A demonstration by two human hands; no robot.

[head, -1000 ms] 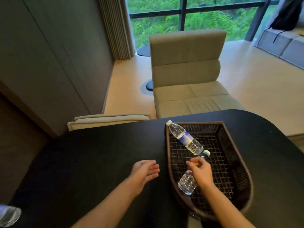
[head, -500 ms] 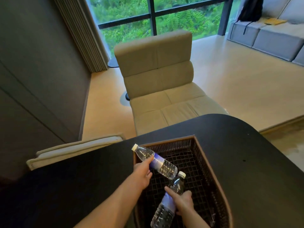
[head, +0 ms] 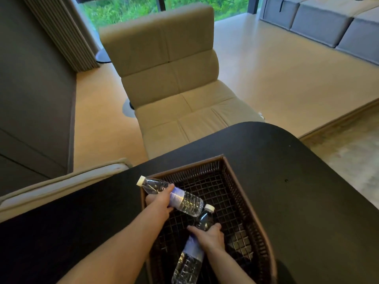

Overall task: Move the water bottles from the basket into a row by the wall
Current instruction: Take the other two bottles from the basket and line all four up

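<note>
A dark brown woven basket (head: pixel 242 181) sits on the black table (head: pixel 297 201). Two clear water bottles with white caps and pale purple labels are in it. My left hand (head: pixel 160 201) is closed around the far bottle (head: pixel 184 201), which lies tilted over the basket's left rim with its cap pointing up-left. My right hand (head: pixel 209 236) grips the near bottle (head: pixel 190 261) at its shoulder, cap pointing away from me, its base toward the bottom edge of the view.
A beige padded chair (head: pixel 174 78) stands beyond the table's far edge. A second beige chair back (head: pixel 61 181) shows at the table's left edge. A dark wall (head: pixel 30 89) runs along the left. A grey sofa (head: pixel 328 23) is at the far right.
My left hand went from open on the table to gripping the far bottle. My right hand took firm hold of the near bottle. The view shifted right and closer to the basket.
</note>
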